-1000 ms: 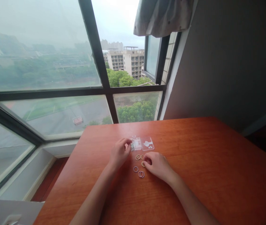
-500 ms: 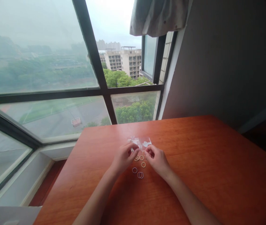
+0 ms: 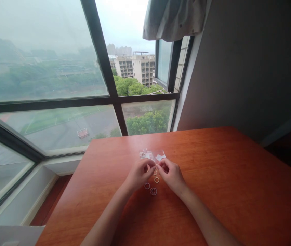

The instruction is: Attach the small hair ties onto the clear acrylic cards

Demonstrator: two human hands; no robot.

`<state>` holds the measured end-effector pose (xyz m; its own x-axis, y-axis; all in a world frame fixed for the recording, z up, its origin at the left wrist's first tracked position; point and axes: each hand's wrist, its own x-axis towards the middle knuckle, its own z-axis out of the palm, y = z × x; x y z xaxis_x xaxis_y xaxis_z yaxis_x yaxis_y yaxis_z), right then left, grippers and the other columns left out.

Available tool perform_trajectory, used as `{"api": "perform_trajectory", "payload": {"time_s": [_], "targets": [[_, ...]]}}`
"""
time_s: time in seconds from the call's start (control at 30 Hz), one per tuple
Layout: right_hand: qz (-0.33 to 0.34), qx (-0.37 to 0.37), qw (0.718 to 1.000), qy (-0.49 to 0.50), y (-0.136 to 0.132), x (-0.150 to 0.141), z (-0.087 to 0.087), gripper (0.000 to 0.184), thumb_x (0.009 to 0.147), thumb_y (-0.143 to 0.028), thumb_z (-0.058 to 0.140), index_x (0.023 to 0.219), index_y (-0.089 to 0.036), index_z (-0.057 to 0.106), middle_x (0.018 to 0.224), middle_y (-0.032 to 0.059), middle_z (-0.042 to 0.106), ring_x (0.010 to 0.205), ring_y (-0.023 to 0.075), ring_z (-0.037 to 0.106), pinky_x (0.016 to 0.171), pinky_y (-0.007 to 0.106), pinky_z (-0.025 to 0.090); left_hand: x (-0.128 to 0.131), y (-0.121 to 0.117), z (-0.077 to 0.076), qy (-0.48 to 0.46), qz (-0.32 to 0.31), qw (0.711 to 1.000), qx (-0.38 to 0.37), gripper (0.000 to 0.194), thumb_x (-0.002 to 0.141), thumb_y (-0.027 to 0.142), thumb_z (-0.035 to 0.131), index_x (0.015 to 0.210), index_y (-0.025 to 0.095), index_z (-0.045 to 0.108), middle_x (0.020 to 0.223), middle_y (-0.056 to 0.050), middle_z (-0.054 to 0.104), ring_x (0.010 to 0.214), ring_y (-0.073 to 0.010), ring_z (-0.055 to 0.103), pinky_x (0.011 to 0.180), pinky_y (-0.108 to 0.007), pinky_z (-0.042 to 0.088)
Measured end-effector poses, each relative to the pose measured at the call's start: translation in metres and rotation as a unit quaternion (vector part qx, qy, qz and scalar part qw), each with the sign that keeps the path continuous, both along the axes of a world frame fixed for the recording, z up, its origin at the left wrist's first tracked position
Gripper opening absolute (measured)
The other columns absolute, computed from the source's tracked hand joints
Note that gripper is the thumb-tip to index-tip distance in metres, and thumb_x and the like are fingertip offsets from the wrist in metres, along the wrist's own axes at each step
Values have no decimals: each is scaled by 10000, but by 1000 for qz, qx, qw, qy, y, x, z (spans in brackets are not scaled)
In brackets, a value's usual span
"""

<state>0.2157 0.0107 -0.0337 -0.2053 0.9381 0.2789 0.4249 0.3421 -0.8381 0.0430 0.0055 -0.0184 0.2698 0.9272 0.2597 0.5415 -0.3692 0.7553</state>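
Rings, slim, round, open-centred, on a glossy red-brown table (image 3: 212, 177). Yellow ring (image 3: 156, 182): flat, nearest the hands; second yellow ring (image 3: 155, 175) just beyond, partly covered. Lilac ring (image 3: 147, 189): single, flat; lilac pair (image 3: 153, 191) beside it, overlapping. Pale ring (image 3: 156, 166): mostly hidden, pinched in the right hand (image 3: 171, 173). Left hand (image 3: 139, 173): thumb and fingertips meeting at it, grip unclear. Clear box (image 3: 148, 154) behind, lying open.

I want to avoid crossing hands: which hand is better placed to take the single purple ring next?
Probably the left hand: the single purple ring lies closer to it than to the right hand.
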Motion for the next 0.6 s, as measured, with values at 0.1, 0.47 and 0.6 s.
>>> {"api": "perform_trajectory", "payload": {"time_s": [0.1, 0.47, 0.6], "targets": [[-3, -3, 1000, 0, 0, 0, 0, 159, 840, -329, 521, 775, -201, 590, 587, -29, 557, 539, 125, 513, 536, 212, 382, -3, 3, -3, 15, 50, 998, 17, 142, 838, 237, 529, 768, 166, 630, 678, 2, 611, 582, -99, 482, 569, -209, 384], [-7, 3, 997, -79, 2, 0, -9, 94, 808, -224, 531, 773, -212, 617, 597, -28, 594, 551, 129, 546, 564, 216, 378, -23, 15, -8, 59, 199, 977, 43, 143, 835, 285, 528, 811, 190, 632, 740, 3, 650, 576, -107, 514, 566, -221, 390], [-13, 4, 990, -139, 1, 0, -11, 93, 808, -200, 543, 781, -227, 629, 629, -25, 626, 585, 135, 571, 569, 221, 357, -23, 23, -14, 63, 224, 971, 52, 157, 846, 309, 533, 827, 193, 638, 752, 2, 646, 582, -107, 517, 565, -214, 388]]}}
